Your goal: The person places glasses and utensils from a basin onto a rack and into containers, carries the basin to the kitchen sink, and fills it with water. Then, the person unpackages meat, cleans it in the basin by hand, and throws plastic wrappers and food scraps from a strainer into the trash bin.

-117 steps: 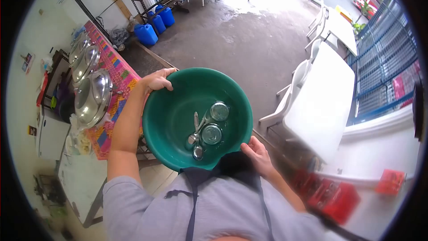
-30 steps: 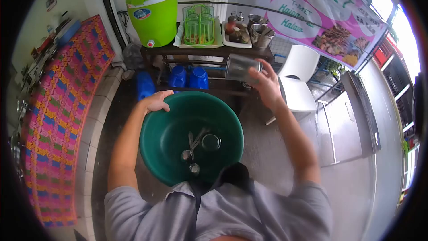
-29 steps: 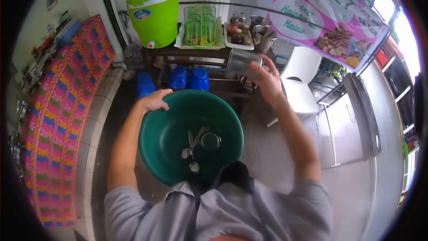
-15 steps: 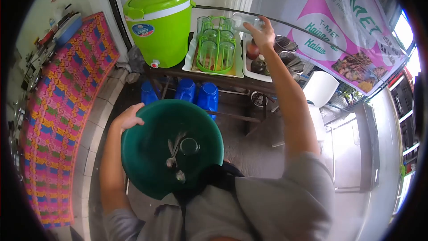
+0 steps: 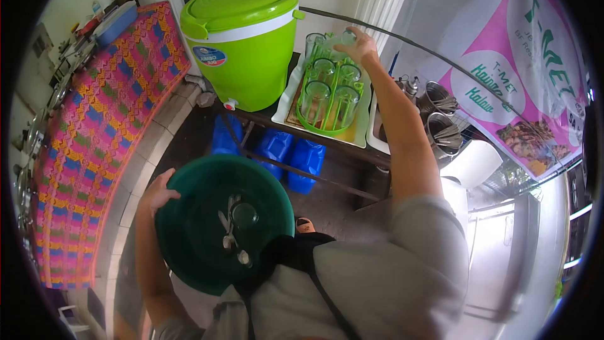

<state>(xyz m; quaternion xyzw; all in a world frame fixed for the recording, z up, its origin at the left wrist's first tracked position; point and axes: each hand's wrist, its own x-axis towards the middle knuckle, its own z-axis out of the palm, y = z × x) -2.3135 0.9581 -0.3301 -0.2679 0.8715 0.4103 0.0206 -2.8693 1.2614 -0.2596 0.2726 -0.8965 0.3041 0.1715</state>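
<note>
1. Two bare hands are at work: the left hand at a green basin, the right hand stretched out over a green rack.
2. The left hand grasps the basin by its upper-left rim, the thumb reaching over the inner side.
3. The right hand's fingers are bent around a clear glass at the rack's far right corner; I cannot tell whether its base rests in the rack.
4. Inside the basin, another glass sits just beside some spoons; whether it is upright or inverted is unclear.
5. The rack holds several more clear glasses and stands on a white-edged tray.
6. Left of the tray stands a lime-green cooler; to the right, metal containers hold cutlery.
7. Below, near the basin, are blue jugs.
</note>
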